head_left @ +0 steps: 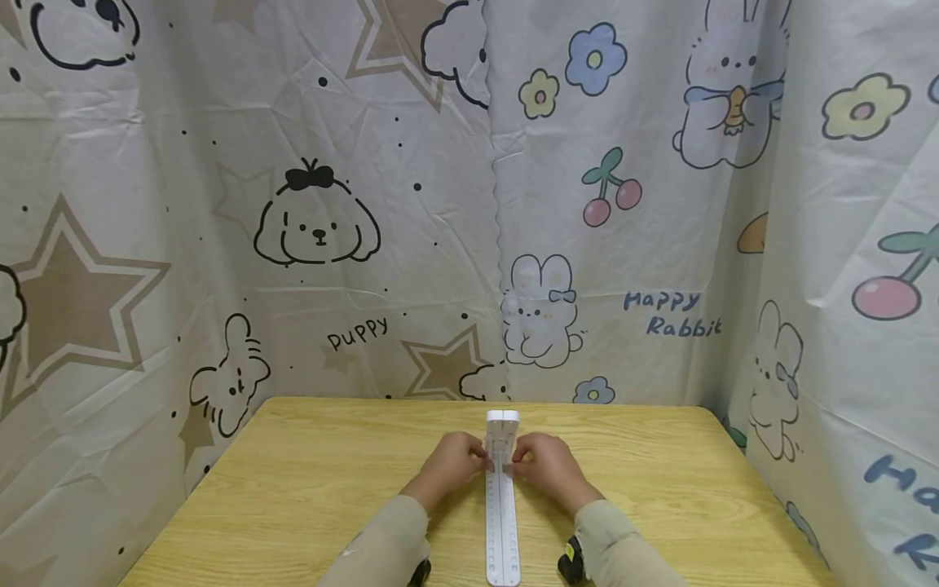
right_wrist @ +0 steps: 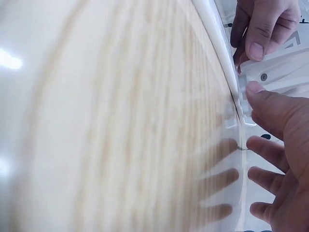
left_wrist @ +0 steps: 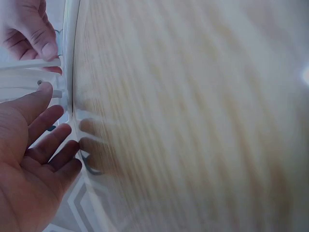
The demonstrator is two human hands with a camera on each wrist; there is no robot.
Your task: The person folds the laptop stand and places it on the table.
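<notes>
Nearest the camera, two beige sleeves reach forward over the wooden table, one on each side of a long white strip that lies with its long axis running straight away from the person. Midway up it, the left hand and the right hand meet from opposite sides, each equally near, thumbs pressed against a raised white block at the strip's far end. In the wrist views the left hand's fingers and the right hand's fingers lie straight and spread, not curled round anything. Beyond, a cartoon-printed curtain closes off the table.
</notes>
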